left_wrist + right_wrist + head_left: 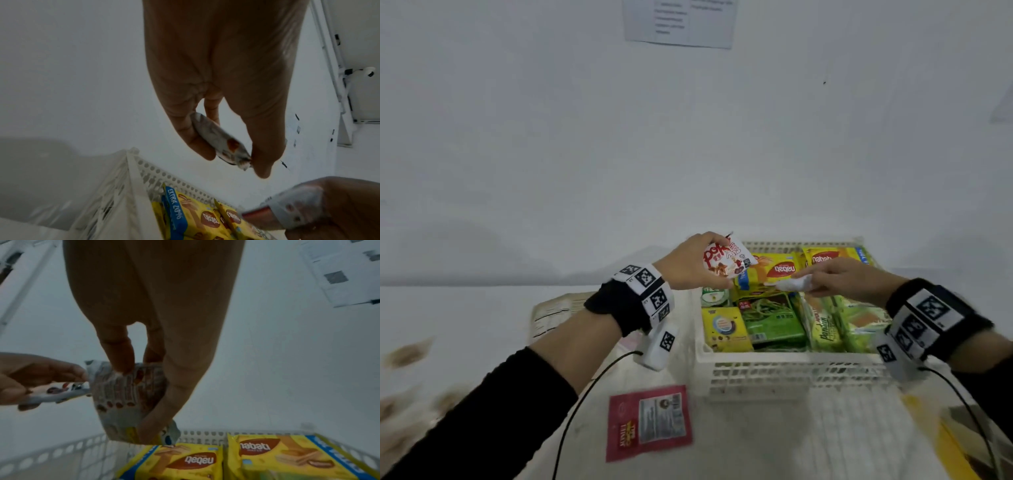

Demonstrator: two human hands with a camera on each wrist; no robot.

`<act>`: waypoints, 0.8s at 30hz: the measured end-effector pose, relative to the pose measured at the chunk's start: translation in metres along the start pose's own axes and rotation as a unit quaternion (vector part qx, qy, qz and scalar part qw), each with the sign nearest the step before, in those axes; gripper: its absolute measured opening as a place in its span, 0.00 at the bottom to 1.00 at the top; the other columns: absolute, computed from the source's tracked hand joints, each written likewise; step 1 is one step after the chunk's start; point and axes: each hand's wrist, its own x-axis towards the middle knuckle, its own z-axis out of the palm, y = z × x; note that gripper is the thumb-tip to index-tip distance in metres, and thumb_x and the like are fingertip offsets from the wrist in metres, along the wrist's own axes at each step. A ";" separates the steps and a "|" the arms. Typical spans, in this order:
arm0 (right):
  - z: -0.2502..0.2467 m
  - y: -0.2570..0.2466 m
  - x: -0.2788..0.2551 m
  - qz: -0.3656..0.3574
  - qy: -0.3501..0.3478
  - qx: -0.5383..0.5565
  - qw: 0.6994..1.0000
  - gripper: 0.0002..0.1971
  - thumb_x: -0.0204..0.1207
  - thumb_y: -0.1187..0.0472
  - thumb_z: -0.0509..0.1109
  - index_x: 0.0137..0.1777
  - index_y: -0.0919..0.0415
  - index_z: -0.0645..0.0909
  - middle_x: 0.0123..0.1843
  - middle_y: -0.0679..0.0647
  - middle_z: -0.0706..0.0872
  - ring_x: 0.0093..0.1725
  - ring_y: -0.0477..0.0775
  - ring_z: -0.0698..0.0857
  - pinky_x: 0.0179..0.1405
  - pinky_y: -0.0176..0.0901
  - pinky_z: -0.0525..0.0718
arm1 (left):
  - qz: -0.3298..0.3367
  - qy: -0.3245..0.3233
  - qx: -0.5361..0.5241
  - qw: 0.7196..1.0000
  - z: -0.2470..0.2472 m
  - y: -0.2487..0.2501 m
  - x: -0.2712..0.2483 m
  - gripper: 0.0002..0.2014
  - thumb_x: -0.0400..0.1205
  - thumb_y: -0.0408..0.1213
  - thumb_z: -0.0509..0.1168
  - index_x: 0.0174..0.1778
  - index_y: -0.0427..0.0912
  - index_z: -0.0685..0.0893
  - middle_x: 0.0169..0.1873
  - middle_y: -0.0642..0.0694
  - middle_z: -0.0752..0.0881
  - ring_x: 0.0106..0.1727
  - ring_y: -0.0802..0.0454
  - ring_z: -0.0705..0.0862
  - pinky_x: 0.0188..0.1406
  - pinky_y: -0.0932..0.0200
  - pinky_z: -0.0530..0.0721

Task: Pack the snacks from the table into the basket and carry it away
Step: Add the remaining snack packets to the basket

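My left hand (717,260) (234,160) holds a white and red snack packet (736,260) (222,142) up over the back left corner of the white slotted basket (791,371). My right hand (808,282) (135,402) pinches a small white packet (787,284) (123,394) above the basket's middle, just right of the left hand. Lying in the basket are two yellow wafer packs (780,270) (185,460), green packs (774,318) and a yellow box (726,329). A red packet (649,421) lies flat on the table in front of the basket's left corner.
The basket stands on a white table (465,325) close to a white wall (688,137). A pale printed package (551,313) lies on the table under my left forearm. Cables run from both wrist cameras down across the table front.
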 end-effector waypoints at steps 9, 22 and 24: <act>0.033 -0.014 0.054 -0.081 -0.133 -0.196 0.968 0.13 0.75 0.46 0.73 0.59 0.44 0.87 0.62 0.46 0.83 0.61 0.50 0.80 0.67 0.50 0.75 | -0.047 0.050 -0.016 0.998 0.009 -0.007 -0.003 0.30 0.74 0.44 0.76 0.70 0.51 0.71 0.62 0.50 0.79 0.50 0.62 0.82 0.42 0.73 0.81; 0.013 -0.012 0.072 -0.014 -0.267 -0.380 0.886 0.08 0.78 0.53 0.71 0.56 0.48 0.84 0.59 0.47 0.83 0.55 0.50 0.82 0.49 0.41 0.82 | -0.075 0.018 0.001 0.997 0.001 -0.009 0.002 0.41 0.73 0.44 0.77 0.79 0.47 0.61 0.65 0.50 0.76 0.57 0.55 0.83 0.51 0.71 0.82; 0.020 -0.003 0.074 0.014 -0.272 -0.413 0.869 0.16 0.76 0.54 0.74 0.63 0.52 0.81 0.65 0.48 0.80 0.58 0.49 0.80 0.47 0.36 0.80 | -0.073 0.013 0.003 0.997 0.001 -0.007 0.005 0.41 0.74 0.45 0.76 0.79 0.47 0.61 0.64 0.50 0.76 0.57 0.55 0.82 0.51 0.71 0.81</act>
